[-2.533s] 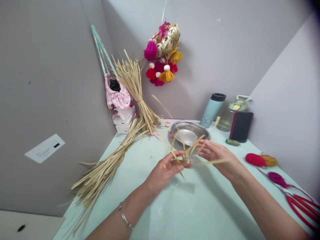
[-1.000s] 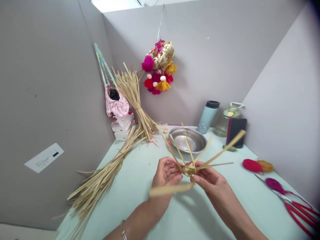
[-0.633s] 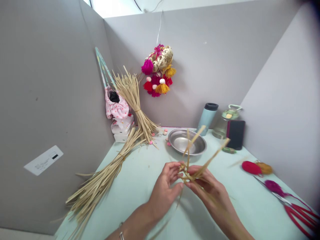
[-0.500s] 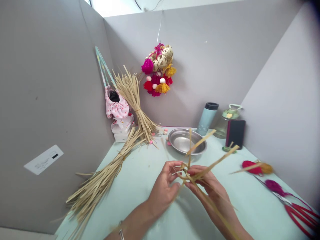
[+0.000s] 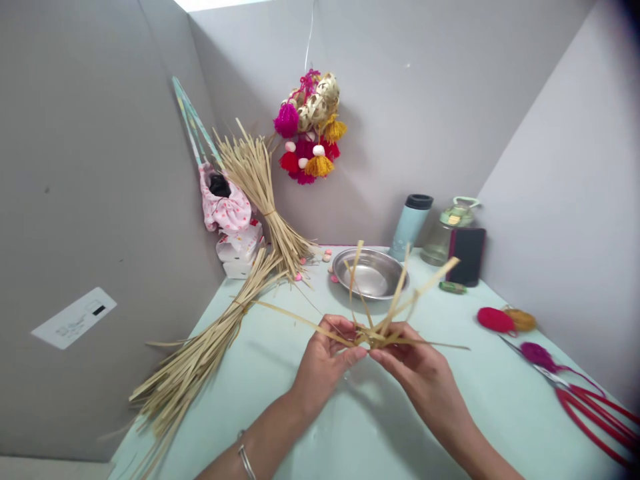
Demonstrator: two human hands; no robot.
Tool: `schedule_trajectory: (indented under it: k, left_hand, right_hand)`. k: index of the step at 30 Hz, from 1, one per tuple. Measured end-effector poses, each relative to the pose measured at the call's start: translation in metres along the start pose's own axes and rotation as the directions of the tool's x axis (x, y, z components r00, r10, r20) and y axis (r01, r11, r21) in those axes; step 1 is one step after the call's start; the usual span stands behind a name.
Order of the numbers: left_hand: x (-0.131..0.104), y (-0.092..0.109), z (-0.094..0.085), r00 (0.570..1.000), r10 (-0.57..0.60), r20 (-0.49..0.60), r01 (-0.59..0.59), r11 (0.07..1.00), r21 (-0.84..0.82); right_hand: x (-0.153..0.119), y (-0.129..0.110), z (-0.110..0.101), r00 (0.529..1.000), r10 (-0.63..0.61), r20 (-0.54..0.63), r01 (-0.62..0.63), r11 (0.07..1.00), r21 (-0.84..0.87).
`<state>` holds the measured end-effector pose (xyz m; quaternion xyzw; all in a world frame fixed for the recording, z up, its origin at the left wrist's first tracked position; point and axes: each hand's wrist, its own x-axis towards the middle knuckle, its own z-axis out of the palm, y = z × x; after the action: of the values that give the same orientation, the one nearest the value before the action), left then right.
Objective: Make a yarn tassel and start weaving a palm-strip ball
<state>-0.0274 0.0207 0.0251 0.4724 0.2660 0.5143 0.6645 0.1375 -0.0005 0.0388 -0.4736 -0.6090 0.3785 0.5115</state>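
Note:
Between my two hands, a small woven piece of straw strips point(image 5: 371, 338) is held above the table, its loose ends sticking up and out to both sides. My left hand point(image 5: 327, 357) pinches its left side with thumb and fingers. On the right side, my right hand point(image 5: 417, 367) grips it the same way, the thumb tips almost meeting. A long strip runs out leftward past my left fingers, and others fan toward the bowl. Fingers partly hide the woven centre.
Behind the hands stands a metal bowl point(image 5: 340, 283). Straw bundles point(image 5: 220, 320) lie at left. A blue tumbler point(image 5: 410, 227), a green bottle point(image 5: 440, 240) and a phone point(image 5: 467, 257) stand at back right. Yarn point(image 5: 496, 320) and red-handled scissors point(image 5: 575, 407) lie at right. Tasselled ornaments point(image 5: 310, 127) hang behind.
The woven piece has been turned in my hands; its strips now fan upward and to both sides, where one earlier trailed down over my right forearm. The view has shifted slightly.

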Motion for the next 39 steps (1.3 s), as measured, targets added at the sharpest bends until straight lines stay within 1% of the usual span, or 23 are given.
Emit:
schedule_trajectory:
  k: [3, 5, 8, 10, 12, 15, 17, 20, 23, 27, 32, 36, 39]
  left_hand:
    - [-0.001, -0.001, 0.001, 0.999, -0.028, -0.027, 0.030, 0.999, 0.042]
    - [0.000, -0.002, 0.002, 0.999, -0.017, -0.041, 0.019, 0.998, 0.054]
    - [0.001, -0.006, 0.003, 0.995, 0.013, -0.094, -0.010, 0.999, 0.036]
    - [0.002, -0.007, 0.003, 0.994, -0.001, -0.113, 0.002, 1.000, 0.012]
    - [0.001, -0.008, 0.004, 0.994, -0.030, -0.107, 0.031, 1.000, 0.001]
    - [0.000, -0.007, 0.005, 0.995, -0.072, -0.065, 0.072, 0.997, -0.005]
    - [-0.001, -0.005, 0.006, 0.995, -0.089, -0.055, 0.088, 0.996, -0.013]
    - [-0.002, -0.003, 0.008, 0.989, -0.098, -0.114, 0.096, 0.995, -0.019]
    - [-0.002, -0.002, 0.010, 0.984, -0.133, -0.116, 0.123, 0.988, -0.090]
    - [-0.004, -0.003, 0.013, 0.980, -0.186, -0.075, 0.164, 0.959, -0.229]
    - [-0.003, -0.007, 0.007, 0.964, -0.263, -0.035, 0.233, 0.903, -0.362]
    - [-0.002, -0.007, 0.005, 0.956, -0.292, -0.025, 0.263, 0.893, -0.366]
    - [-0.002, -0.007, 0.007, 0.956, -0.282, -0.082, 0.236, 0.904, -0.357]
  right_hand:
    - [0.000, 0.001, 0.001, 0.999, -0.007, -0.033, 0.008, 0.999, 0.034]
    - [0.000, 0.001, 0.001, 0.999, 0.010, -0.049, -0.010, 1.000, 0.019]
    - [-0.001, 0.001, 0.000, 0.997, 0.052, -0.049, -0.053, 0.998, -0.017]
    - [0.000, 0.001, 0.000, 0.997, 0.056, -0.044, -0.057, 0.998, -0.039]
    - [0.000, 0.000, -0.001, 0.999, 0.037, -0.035, -0.039, 0.997, -0.062]
    - [0.000, 0.001, -0.002, 0.999, -0.023, -0.025, 0.020, 0.993, -0.114]
    - [-0.002, 0.001, -0.001, 0.994, -0.105, -0.009, 0.101, 0.977, -0.189]
    - [-0.005, 0.000, 0.001, 0.973, -0.226, 0.051, 0.230, 0.924, -0.305]
    - [-0.008, -0.002, 0.003, 0.959, -0.277, 0.066, 0.282, 0.899, -0.334]
    - [-0.009, -0.002, 0.005, 0.962, -0.270, 0.050, 0.270, 0.898, -0.347]
    - [-0.009, 0.003, 0.005, 0.956, -0.279, 0.095, 0.293, 0.866, -0.406]
    - [-0.008, 0.003, 0.005, 0.965, -0.247, 0.089, 0.262, 0.880, -0.395]
    - [-0.009, 0.001, 0.007, 0.970, -0.232, 0.078, 0.243, 0.891, -0.383]
